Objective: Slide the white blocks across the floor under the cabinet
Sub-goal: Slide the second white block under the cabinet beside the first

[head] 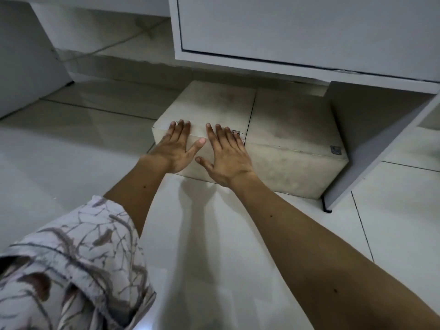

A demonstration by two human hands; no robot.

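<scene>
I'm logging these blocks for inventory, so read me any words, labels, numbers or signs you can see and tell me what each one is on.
No text can be read anywhere in this view.
Small grey tag on the right white block, near its front right corner: too small and blurred to read.
Small dark tag on the left white block, by the right hand: partly covered, unreadable.
Cabinet, floor and patterned sleeve: no lettering visible.

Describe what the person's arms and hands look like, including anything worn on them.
Both hands are bare: the left hand and right hand wear no gloves, rings or watch. The right forearm is uncovered along its whole visible length. The left arm carries a loose pale sleeve printed with brownish-grey branch and leaf shapes, ending well above the wrist, with a stitched hem.
</scene>
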